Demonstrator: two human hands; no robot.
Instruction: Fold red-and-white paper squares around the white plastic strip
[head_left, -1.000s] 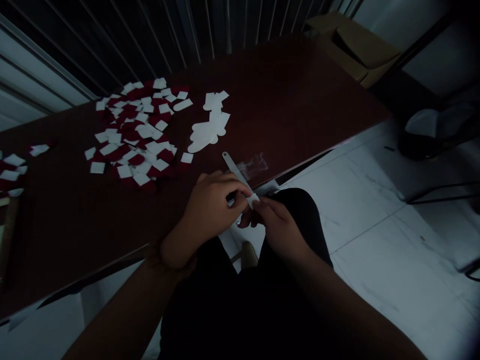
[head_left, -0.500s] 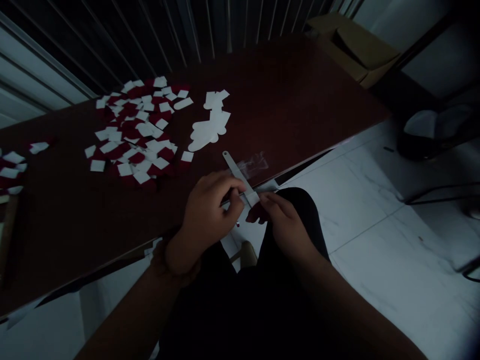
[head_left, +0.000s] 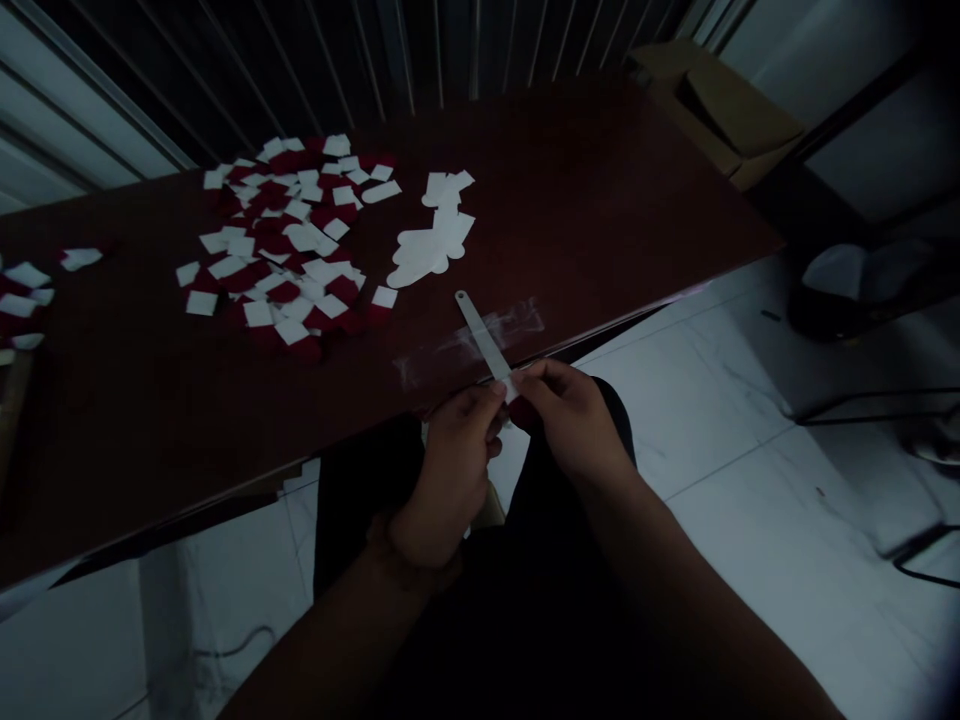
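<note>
A flat, pale ruler-like strip (head_left: 484, 335) with a hole at its far end lies on the table and reaches past the front edge. At its near end a small dark-red piece with a white flap (head_left: 517, 405) is partly hidden by fingers. My left hand (head_left: 465, 450) is closed, its thumb and finger pinching the left side of the white flap at the strip's end. From the right, my right hand (head_left: 570, 410) pinches the same piece, its thumb beside the other thumb. The two hands almost touch, above my lap.
Red-and-white pieces (head_left: 292, 240) lie heaped on the dark table (head_left: 600, 180), with white cut-outs (head_left: 435, 240) beside them. Clear tape (head_left: 517, 320) lies near the front edge. More pieces (head_left: 22, 290) sit at the far left. A cardboard box (head_left: 720, 110) stands behind the right end.
My left hand has come down and right from beside the strip to its near end, where it now pinches. The right hand stays at the piece. The view has shifted slightly.
</note>
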